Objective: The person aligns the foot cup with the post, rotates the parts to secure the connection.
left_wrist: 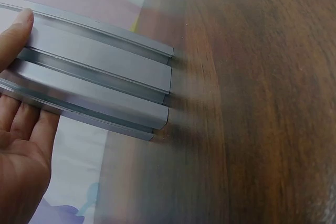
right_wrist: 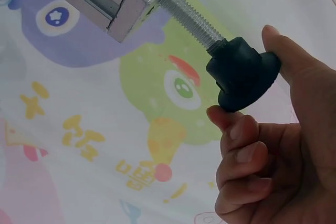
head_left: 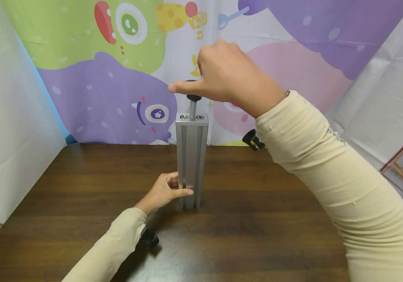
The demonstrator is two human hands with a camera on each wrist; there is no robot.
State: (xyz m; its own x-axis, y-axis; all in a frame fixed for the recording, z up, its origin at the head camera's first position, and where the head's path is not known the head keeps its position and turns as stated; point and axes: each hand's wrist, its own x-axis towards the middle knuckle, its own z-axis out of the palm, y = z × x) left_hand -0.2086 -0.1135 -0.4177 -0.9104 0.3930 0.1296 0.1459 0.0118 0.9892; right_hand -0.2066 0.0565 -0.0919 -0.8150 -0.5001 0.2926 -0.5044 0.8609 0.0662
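A silver aluminum extrusion profile [head_left: 189,156] stands upright on the table. My left hand [head_left: 162,192] grips it low down, the thumb lying across its front face and the other fingers behind. In the left wrist view, grooves run along the profile [left_wrist: 105,66] to its cut lower end. From the metal end plate [right_wrist: 144,3] on top rises a threaded rod [right_wrist: 191,19] with a black leveling foot [right_wrist: 244,72]. My right hand [head_left: 226,72] pinches the foot's wide rim between thumb and index finger, the other fingers curled below it in the right wrist view.
The brown wooden table [head_left: 265,211] reaches back to a cartoon-printed backdrop [head_left: 99,102]. White fabric walls [head_left: 7,137] flank both sides. Black camera mounts sit at the left wrist [head_left: 149,238] and right wrist [head_left: 252,140].
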